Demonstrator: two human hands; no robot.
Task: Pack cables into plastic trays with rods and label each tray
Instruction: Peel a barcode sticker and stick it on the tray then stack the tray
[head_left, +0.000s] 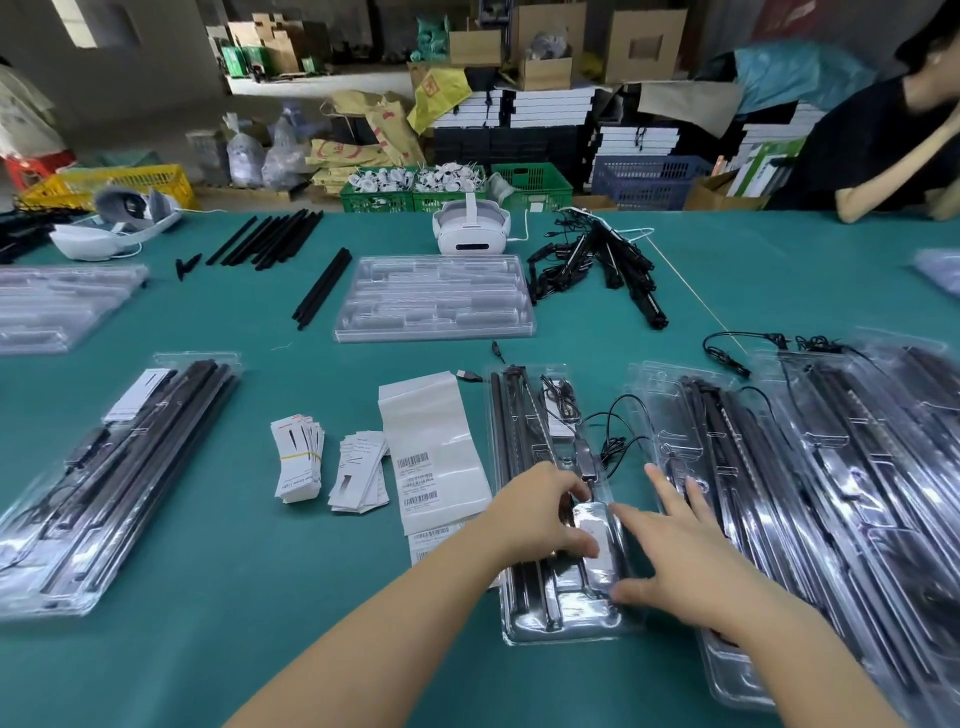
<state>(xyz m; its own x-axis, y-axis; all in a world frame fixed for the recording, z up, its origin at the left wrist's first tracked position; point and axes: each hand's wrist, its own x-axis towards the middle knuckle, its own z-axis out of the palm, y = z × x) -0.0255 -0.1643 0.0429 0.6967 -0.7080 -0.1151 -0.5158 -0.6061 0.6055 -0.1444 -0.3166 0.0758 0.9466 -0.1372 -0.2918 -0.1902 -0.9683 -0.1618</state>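
Tray (550, 618) dead centre, rods in, cable (618, 431) spilling right of tray. Left hand (545, 512) curled, pressing into tray; right hand (670, 545) spread flat on tray's right edge. Risk: loose cable springing out, snagging the tray alongside.

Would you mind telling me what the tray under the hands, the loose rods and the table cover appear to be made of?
Tray: clear, glossy moulded plastic; it shows glare and see-through walls.
Loose rods: matte black, probably plastic or coated metal; the look leaves it open.
Table cover: teal, dull and non-reflective, likely fabric or felt.
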